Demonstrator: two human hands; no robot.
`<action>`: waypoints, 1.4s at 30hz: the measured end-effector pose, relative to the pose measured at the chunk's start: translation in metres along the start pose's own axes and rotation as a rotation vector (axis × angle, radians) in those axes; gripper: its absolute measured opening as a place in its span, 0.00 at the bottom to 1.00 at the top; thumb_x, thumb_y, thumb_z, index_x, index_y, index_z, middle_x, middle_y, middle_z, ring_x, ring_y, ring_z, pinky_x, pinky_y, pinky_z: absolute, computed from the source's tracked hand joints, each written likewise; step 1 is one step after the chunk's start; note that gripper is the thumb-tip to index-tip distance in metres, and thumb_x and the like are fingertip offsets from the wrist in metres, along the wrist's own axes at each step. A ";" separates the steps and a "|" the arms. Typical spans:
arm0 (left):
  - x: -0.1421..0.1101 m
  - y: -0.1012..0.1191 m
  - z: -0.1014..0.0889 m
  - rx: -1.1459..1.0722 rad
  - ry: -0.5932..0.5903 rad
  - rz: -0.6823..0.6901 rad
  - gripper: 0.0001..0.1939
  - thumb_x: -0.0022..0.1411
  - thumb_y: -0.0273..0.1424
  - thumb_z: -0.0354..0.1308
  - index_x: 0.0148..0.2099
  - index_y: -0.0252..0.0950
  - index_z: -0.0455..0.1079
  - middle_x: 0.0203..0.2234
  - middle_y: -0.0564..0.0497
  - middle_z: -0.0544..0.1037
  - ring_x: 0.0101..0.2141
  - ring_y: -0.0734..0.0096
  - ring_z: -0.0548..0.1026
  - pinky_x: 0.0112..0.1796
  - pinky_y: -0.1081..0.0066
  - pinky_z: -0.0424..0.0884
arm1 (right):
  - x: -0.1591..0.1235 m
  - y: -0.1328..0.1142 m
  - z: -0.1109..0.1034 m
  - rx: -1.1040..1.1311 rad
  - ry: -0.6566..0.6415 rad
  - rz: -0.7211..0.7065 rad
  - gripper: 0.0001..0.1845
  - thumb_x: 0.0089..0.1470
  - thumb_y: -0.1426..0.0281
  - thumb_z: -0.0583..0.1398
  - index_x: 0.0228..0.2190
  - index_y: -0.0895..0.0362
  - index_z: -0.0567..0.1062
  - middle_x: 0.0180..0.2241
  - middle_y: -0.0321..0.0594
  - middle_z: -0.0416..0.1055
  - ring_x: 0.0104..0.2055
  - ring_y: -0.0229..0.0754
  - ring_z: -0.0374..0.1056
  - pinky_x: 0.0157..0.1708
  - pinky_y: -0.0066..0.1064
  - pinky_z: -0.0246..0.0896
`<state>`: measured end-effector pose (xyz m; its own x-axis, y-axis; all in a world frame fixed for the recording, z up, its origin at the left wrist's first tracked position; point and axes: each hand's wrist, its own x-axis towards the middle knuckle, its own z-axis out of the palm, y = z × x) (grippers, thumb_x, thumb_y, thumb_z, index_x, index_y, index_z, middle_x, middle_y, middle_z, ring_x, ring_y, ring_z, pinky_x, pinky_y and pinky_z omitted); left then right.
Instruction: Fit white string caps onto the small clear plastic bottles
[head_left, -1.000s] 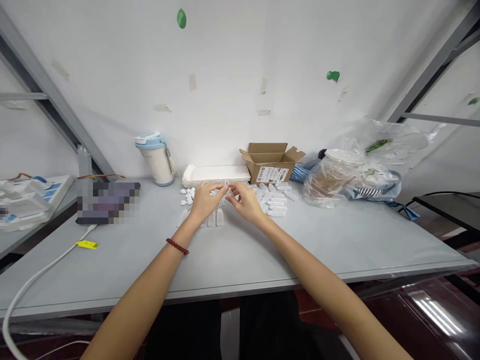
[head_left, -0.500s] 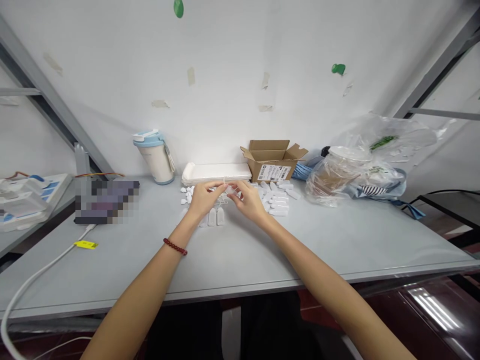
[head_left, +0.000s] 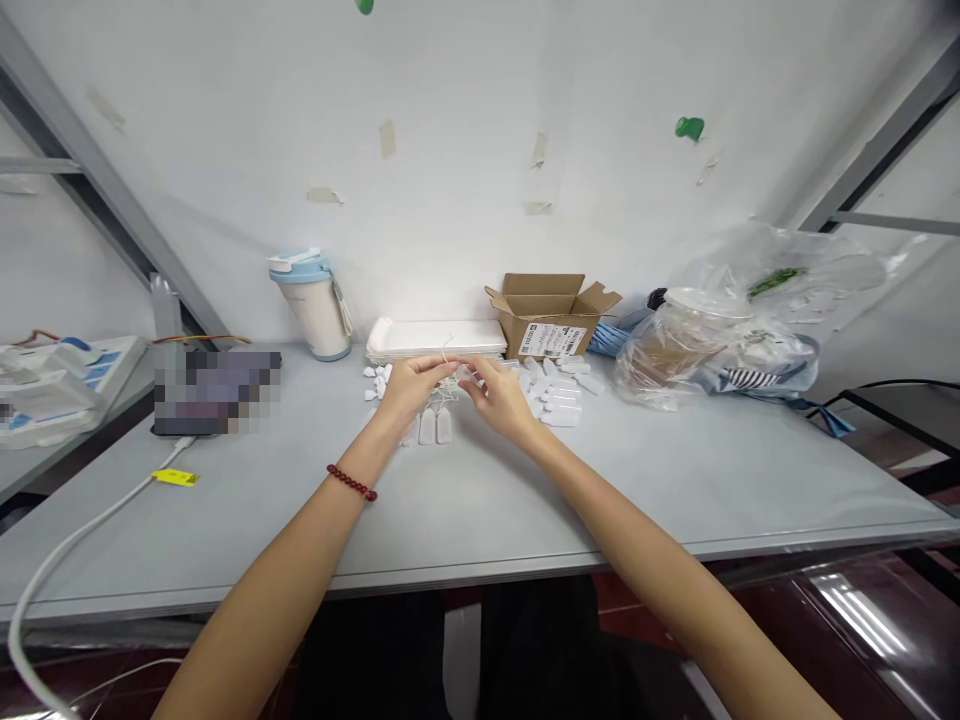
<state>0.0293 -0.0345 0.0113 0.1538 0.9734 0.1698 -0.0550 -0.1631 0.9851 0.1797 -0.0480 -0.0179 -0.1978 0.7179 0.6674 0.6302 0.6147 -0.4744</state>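
My left hand is closed in a pinch on a thin white string, whose loose end sticks up above the fingertips. My right hand meets it from the other side, fingers bent and tips close together; what they hold is too small to make out. Below and between the hands, several clear plastic sleeves lie on the table with strings at their tops. Small white pieces are scattered left of my left hand. A pile of similar clear sleeves lies just right of my right hand.
Behind the hands are a white stack and an open cardboard box. A tumbler stands back left, near a blurred dark device with a white cable. Plastic-bagged items occupy the right.
The translucent piece seen between my fingertips no longer shows there. The string end now stands out more plainly above my left fingers. Both hands stay nearly in place; the view has shifted slightly.
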 end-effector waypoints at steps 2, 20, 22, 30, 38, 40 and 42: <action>0.001 -0.001 -0.001 0.006 0.001 -0.014 0.12 0.45 0.37 0.66 0.33 0.38 0.79 0.35 0.48 0.81 0.41 0.60 0.74 0.40 0.67 0.67 | 0.000 0.000 0.001 -0.001 0.007 -0.016 0.17 0.55 0.76 0.55 0.47 0.54 0.70 0.40 0.42 0.74 0.40 0.43 0.69 0.38 0.33 0.66; 0.004 0.001 -0.007 0.083 -0.136 -0.077 0.18 0.43 0.39 0.67 0.38 0.37 0.78 0.39 0.46 0.80 0.40 0.61 0.74 0.40 0.66 0.64 | -0.003 0.002 0.005 0.019 0.026 0.053 0.19 0.55 0.74 0.56 0.49 0.55 0.69 0.42 0.45 0.74 0.40 0.43 0.70 0.39 0.34 0.66; 0.004 0.001 -0.007 0.087 -0.137 -0.087 0.19 0.42 0.37 0.67 0.38 0.37 0.78 0.39 0.46 0.80 0.41 0.60 0.74 0.41 0.65 0.64 | -0.002 0.002 0.005 0.019 0.020 0.067 0.18 0.55 0.74 0.56 0.48 0.56 0.71 0.40 0.45 0.74 0.39 0.43 0.69 0.39 0.34 0.66; 0.001 -0.001 0.000 0.041 -0.109 -0.105 0.19 0.46 0.43 0.66 0.39 0.38 0.77 0.42 0.46 0.79 0.42 0.63 0.74 0.40 0.67 0.64 | 0.000 -0.005 0.002 0.188 0.023 0.225 0.13 0.52 0.74 0.58 0.42 0.58 0.72 0.40 0.45 0.74 0.36 0.39 0.70 0.33 0.30 0.66; 0.004 -0.006 -0.002 -0.015 -0.124 -0.127 0.20 0.44 0.41 0.67 0.39 0.36 0.77 0.40 0.46 0.79 0.40 0.65 0.74 0.39 0.68 0.65 | 0.001 -0.011 0.002 0.393 0.020 0.338 0.12 0.53 0.72 0.57 0.41 0.58 0.70 0.33 0.40 0.75 0.31 0.36 0.71 0.28 0.27 0.65; 0.005 -0.007 -0.002 -0.058 -0.100 -0.145 0.24 0.43 0.39 0.68 0.43 0.35 0.75 0.41 0.45 0.78 0.39 0.65 0.74 0.38 0.68 0.66 | 0.001 -0.009 0.002 0.395 0.035 0.354 0.12 0.52 0.72 0.57 0.41 0.58 0.71 0.33 0.41 0.75 0.31 0.37 0.71 0.28 0.28 0.66; 0.005 -0.007 -0.001 -0.068 -0.062 -0.150 0.28 0.44 0.37 0.67 0.48 0.34 0.73 0.42 0.44 0.77 0.39 0.65 0.74 0.38 0.68 0.67 | 0.002 -0.007 0.002 0.404 0.040 0.384 0.13 0.51 0.71 0.59 0.40 0.59 0.72 0.34 0.42 0.75 0.32 0.37 0.71 0.28 0.28 0.67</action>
<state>0.0290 -0.0284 0.0053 0.2262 0.9738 0.0248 -0.0933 -0.0036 0.9956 0.1733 -0.0504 -0.0145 0.0228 0.9067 0.4211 0.3122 0.3937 -0.8646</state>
